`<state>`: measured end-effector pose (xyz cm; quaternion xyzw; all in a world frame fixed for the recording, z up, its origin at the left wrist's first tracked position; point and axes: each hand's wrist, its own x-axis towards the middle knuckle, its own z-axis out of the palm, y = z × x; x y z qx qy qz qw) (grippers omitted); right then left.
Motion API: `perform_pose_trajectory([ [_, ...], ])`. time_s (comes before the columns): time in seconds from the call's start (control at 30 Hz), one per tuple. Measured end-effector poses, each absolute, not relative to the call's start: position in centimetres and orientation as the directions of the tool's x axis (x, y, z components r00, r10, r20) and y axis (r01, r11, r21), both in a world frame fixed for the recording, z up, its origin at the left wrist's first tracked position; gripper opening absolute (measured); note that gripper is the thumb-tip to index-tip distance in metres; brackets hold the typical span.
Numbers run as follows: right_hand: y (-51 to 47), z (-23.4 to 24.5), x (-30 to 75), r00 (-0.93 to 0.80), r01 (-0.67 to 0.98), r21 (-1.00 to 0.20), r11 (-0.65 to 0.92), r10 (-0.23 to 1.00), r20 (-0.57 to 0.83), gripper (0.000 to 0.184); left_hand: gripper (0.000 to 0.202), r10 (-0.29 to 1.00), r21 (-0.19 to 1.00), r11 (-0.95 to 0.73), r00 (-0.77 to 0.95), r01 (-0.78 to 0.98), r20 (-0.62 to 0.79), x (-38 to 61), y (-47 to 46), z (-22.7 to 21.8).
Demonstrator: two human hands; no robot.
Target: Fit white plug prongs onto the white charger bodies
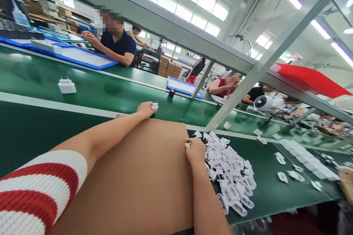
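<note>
Stretched out over the green conveyor belt (pixel 118 93), my left hand (pixel 145 109) is closed round a small white plug adapter (pixel 154 106) whose pins point up. Under that forearm lies a large brown cardboard sheet (pixel 143 176). My right hand (pixel 196 151) is closed at the cardboard's right edge; a small pale piece shows at its fingertips, too little of it to name. Right beside this hand is a heap of white plug parts (pixel 230 170). Another white plug adapter (pixel 67 86) stands on the belt at the left, pins upward.
White boxy housings (pixel 309 158) stand in rows at the right, with loose white parts (pixel 282 177) nearby. A grey metal post (pixel 234 99) rises beyond the heap. Blue-edged trays (pixel 85 57) and a small black object (pixel 171 93) are across the belt. Several people sit opposite.
</note>
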<state>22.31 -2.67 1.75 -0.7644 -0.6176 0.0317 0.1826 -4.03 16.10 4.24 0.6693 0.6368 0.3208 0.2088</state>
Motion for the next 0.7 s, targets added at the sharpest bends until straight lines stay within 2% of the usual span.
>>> perform_pose_trajectory([
  [0.1,-2.5,2.2,22.4,0.248,0.927,-0.332,-0.176,0.95,0.188,0.032,0.049,0.994,0.654,0.002,-0.07,0.756,0.078,-4.3,16.2,4.7],
  [0.17,-2.1,2.5,22.3,0.242,0.921,-0.358,-0.153,0.945,0.22,0.031,0.075,0.975,0.621,0.025,-0.158,0.783,0.159,-3.6,15.7,4.8],
  [0.23,-1.8,2.5,22.0,0.205,0.912,-0.403,-0.07,0.931,0.303,0.029,0.091,0.904,0.592,-0.098,-0.177,0.8,0.389,-2.4,14.6,4.7],
  [0.27,-1.6,2.5,21.8,0.173,0.907,-0.421,-0.011,0.921,0.349,0.028,0.091,0.857,0.573,-0.204,-0.138,0.794,0.497,-1.7,13.7,4.4],
  [0.3,-1.5,2.5,21.5,0.136,0.902,-0.429,0.048,0.912,0.387,0.027,0.087,0.815,0.552,-0.324,-0.07,0.768,0.576,-1.1,12.8,4.1],
  [0.37,-1.5,2.4,20.8,0.051,0.894,-0.425,0.143,0.909,0.415,0.026,0.071,0.766,0.521,-0.547,0.14,0.655,0.628,0.1,10.7,3.0],
  [0.47,-1.8,2.5,19.7,-0.04,0.864,-0.441,0.242,0.907,0.42,0.031,0.057,0.668,0.55,-0.739,0.527,0.389,0.526,1.0,8.6,1.3],
  [0.53,-2.1,2.8,19.1,-0.025,0.829,-0.496,0.26,0.902,0.432,0.034,0.062,0.588,0.647,-0.719,0.719,0.254,0.37,1.1,8.0,0.6],
  [0.63,-2.4,2.9,18.4,0.061,0.747,-0.616,0.25,0.896,0.439,0.038,0.064,0.502,0.791,-0.582,0.849,0.19,0.166,1.3,7.7,1.0],
  [0.7,-2.4,2.6,18.0,0.109,0.682,-0.687,0.251,0.894,0.434,0.042,0.058,0.487,0.827,-0.529,0.866,0.192,0.11,1.5,7.4,1.8],
])
